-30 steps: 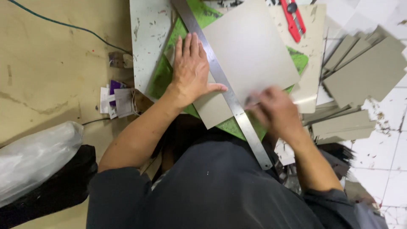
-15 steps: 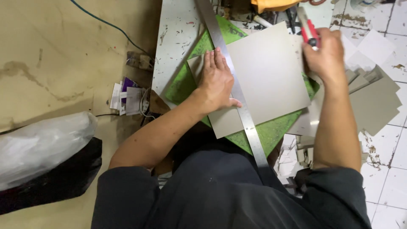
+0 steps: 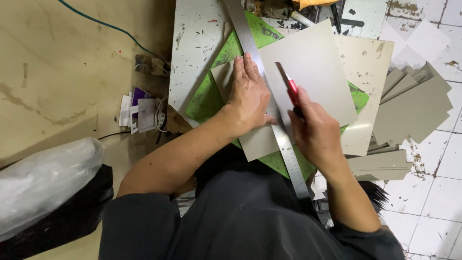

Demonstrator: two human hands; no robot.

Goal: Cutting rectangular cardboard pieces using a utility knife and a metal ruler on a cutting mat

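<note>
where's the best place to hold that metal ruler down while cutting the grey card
Press flat on the metal ruler near its middle, coming from the side away from the blade. The left hand does this, palm and fingers spread across the ruler and the grey card. The ruler is long, thin and lies diagonally, so a broad central press likely stops it pivoting, and the right hand runs the red knife along the opposite edge.

Green cutting mat (image 3: 208, 98) lies on speckled board (image 3: 197, 43).
</note>
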